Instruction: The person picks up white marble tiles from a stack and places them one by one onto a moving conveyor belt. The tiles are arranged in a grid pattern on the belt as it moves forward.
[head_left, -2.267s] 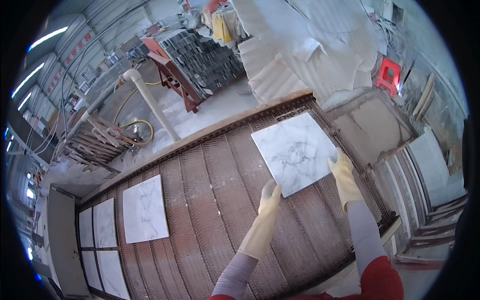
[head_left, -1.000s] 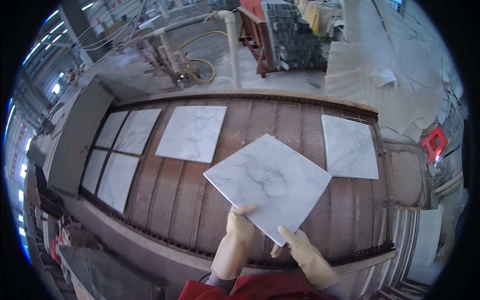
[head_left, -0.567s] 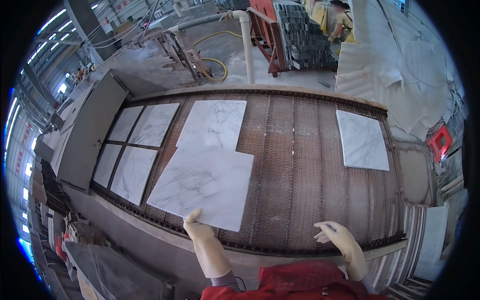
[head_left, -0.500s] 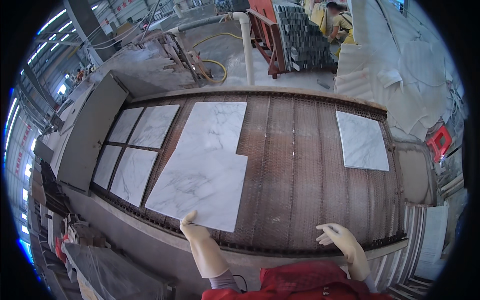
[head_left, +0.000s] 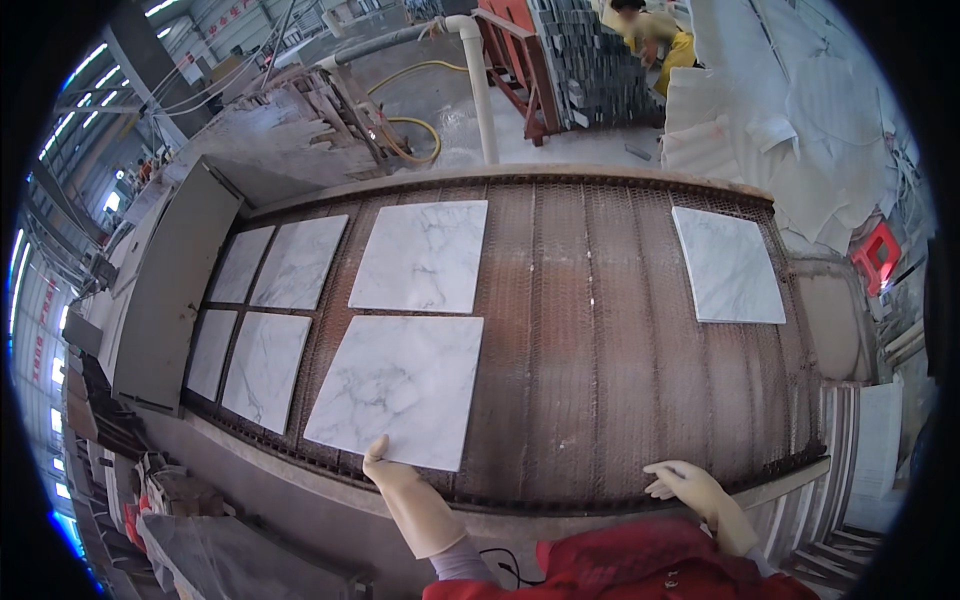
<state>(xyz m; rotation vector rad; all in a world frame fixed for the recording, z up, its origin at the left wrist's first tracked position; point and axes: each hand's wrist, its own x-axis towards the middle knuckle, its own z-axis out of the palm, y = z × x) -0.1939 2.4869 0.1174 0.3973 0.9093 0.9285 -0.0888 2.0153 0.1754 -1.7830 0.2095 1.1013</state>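
My left hand (head_left: 405, 495), in a cream rubber glove, is at the near edge of a white, grey-veined marble tile (head_left: 400, 385). Its thumb lies over the edge, and the other fingers are mostly hidden. That tile rests on a brown mesh conveyor bed (head_left: 570, 400). Just beyond it lies a second marble tile (head_left: 425, 255), a thin gap between them. My right hand (head_left: 695, 490), gloved alike, hovers by the bed's near edge with fingers stretched out, holding nothing.
Several marble tiles (head_left: 265, 370) lie at the left beside a grey metal panel (head_left: 185, 280). Another marble tile (head_left: 728, 265) is at the far right. A red stool (head_left: 877, 257) stands beyond the bed's right end. A person (head_left: 655, 45) is in the background by stacked dark strips.
The near tile, earlier touching the far one, now sits slightly apart and more in line with it, moved toward me by my left hand. My right hand stays open. The view has shifted slightly.
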